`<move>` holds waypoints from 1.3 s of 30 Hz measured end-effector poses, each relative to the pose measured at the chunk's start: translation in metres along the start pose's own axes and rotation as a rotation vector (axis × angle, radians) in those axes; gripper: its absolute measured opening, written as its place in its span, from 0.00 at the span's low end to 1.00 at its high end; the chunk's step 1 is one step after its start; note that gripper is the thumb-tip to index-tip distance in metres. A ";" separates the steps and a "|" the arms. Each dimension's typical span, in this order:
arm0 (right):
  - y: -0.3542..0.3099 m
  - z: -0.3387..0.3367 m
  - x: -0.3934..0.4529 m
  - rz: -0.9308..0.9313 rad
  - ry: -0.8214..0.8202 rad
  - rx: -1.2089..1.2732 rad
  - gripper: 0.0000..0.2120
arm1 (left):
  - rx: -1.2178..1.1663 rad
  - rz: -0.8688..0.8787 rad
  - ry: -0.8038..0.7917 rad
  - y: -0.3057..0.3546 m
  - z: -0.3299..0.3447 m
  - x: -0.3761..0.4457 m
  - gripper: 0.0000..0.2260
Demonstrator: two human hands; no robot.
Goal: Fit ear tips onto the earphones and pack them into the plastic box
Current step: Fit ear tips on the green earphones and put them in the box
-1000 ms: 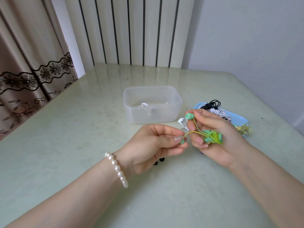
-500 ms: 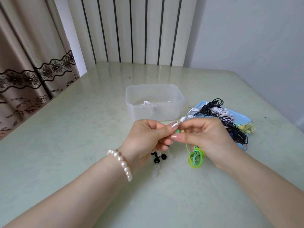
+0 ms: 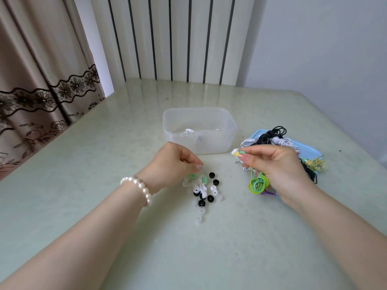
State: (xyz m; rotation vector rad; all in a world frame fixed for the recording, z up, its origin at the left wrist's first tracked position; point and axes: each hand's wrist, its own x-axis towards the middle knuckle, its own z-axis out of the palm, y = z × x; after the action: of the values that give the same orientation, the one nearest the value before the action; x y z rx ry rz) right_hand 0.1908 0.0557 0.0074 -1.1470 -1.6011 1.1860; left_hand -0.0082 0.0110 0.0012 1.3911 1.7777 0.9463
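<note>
Risk noted: loose ear tips (image 3: 204,190) beneath the left hand (image 3: 173,164), whose curled fingers hold nothing visible, may scatter if brushed, while the right hand (image 3: 278,164) pinches the green earphone (image 3: 238,152), short of the plastic box (image 3: 200,130).

- The right hand (image 3: 278,166) pinches a green earbud (image 3: 238,152) between thumb and forefinger; a white tip sits on its end.
- A coil of green cable (image 3: 258,184) hangs from that hand, just above the table (image 3: 83,185).
- The left hand (image 3: 173,166), a pearl bracelet (image 3: 140,186) on its wrist, hovers over a scatter of loose ear tips (image 3: 204,190), black, white, clear and green, with fingers curled downward; whether it holds a tip cannot be told.
- The clear plastic box (image 3: 200,130) stands behind the hands, with white earphones (image 3: 189,130) inside.
- A blue tray (image 3: 312,151) to the right holds tangled black, white and yellow earphones.
</note>
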 end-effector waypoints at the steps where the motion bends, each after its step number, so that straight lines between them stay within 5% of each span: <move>1: 0.000 0.001 0.000 0.000 -0.003 -0.006 0.04 | 0.032 0.023 -0.016 0.001 0.003 -0.001 0.03; 6: 0.001 0.005 -0.002 -0.031 -0.008 -0.017 0.05 | 0.282 0.128 0.035 -0.001 0.014 -0.003 0.04; 12: 0.001 0.006 -0.003 -0.055 -0.019 -0.022 0.04 | 0.254 0.148 0.008 0.000 0.015 -0.005 0.03; 18: 0.000 0.005 -0.004 -0.077 -0.074 0.000 0.04 | -0.376 0.024 0.025 0.014 0.009 -0.010 0.04; 24: -0.004 0.011 -0.008 -0.183 -0.187 0.079 0.10 | -0.922 -0.120 -0.123 0.020 0.019 -0.017 0.03; 39: -0.003 0.011 -0.007 -0.199 -0.150 0.016 0.07 | -1.043 -0.246 -0.214 0.018 0.027 -0.018 0.04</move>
State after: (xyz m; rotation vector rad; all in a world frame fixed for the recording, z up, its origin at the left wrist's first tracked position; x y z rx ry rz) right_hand 0.1820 0.0460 0.0069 -0.8824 -1.7699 1.1739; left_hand 0.0272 -0.0004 0.0049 0.5529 0.9733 1.2525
